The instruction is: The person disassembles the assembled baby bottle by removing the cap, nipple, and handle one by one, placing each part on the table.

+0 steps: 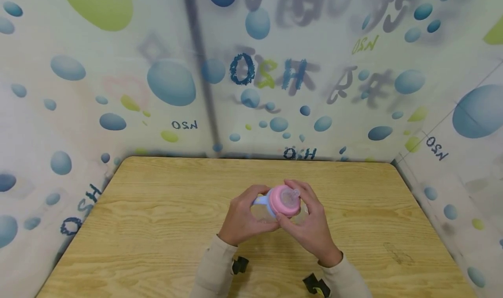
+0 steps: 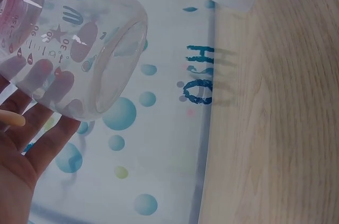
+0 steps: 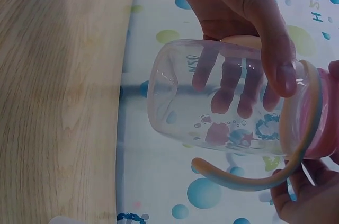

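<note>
Both hands hold a clear baby bottle upright over the wooden table. It has a pink collar, a see-through teat on top and a pale blue and peach handle. My left hand grips the body from the side; its thumb and the fingers behind the clear wall show in the right wrist view. Around the collar, my right hand has its thumb in front and its fingers at the far side. Printed measuring marks show on the body in the left wrist view.
Beneath the hands lies a wood-grain table with a dark outline mark at right. A white wall with blue and green drops and lettering rises behind its far edge. Black wrist pieces sit by the pale sleeves.
</note>
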Motion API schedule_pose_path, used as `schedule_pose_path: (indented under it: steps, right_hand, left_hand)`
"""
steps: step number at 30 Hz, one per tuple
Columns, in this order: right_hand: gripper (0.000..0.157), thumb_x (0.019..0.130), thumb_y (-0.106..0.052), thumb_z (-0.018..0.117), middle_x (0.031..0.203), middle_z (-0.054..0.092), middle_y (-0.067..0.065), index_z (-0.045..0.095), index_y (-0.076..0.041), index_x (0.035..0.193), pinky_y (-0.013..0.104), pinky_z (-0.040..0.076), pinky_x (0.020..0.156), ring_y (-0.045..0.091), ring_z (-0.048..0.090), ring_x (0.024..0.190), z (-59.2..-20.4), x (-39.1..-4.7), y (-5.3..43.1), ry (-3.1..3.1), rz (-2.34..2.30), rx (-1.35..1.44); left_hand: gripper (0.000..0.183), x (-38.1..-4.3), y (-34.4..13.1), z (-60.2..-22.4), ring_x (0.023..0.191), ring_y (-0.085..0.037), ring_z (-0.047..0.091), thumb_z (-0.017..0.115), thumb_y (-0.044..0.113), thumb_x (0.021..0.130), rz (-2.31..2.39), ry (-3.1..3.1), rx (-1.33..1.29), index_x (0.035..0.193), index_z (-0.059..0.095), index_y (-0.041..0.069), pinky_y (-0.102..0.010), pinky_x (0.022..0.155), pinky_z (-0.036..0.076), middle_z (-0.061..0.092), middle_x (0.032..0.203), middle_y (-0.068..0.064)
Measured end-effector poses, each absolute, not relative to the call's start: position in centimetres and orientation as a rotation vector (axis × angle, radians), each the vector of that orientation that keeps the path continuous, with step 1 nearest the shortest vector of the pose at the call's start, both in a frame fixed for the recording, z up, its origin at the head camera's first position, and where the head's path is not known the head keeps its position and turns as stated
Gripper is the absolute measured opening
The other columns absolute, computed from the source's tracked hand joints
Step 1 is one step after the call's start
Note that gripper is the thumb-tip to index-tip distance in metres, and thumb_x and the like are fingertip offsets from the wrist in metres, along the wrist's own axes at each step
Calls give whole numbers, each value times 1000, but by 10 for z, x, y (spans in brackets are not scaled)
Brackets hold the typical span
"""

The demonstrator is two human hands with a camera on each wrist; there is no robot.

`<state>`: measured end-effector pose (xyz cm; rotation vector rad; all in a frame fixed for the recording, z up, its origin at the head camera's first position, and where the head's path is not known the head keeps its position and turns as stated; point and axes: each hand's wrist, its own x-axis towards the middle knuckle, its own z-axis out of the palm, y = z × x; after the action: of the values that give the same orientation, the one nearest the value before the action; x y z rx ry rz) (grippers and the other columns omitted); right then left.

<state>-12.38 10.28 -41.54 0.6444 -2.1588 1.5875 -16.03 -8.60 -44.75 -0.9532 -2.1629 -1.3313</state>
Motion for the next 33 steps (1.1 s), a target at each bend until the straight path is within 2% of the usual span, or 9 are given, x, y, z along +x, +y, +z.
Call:
schedule_pose_path:
  steps: [19,33]
  right_hand:
    - [73,78,5,76,140,50,7,50,-9,145,30,40,104,22,51,123,-414,-123,103,-2162,1660,682]
    - [73,79,3,79,136,53,8,50,-9,144,30,41,102,21,52,120,-415,-123,102,-2168,1633,653]
  left_hand:
    - [67,-160,-87,-446,99,-12,63,93,32,66,-1348,-2202,-942,121,60,12,-32,84,56,66,114,1]
    - [65,-160,-86,-446,99,-14,64,92,31,68,-1332,-2187,-946,121,61,10,-33,83,56,67,114,-2]
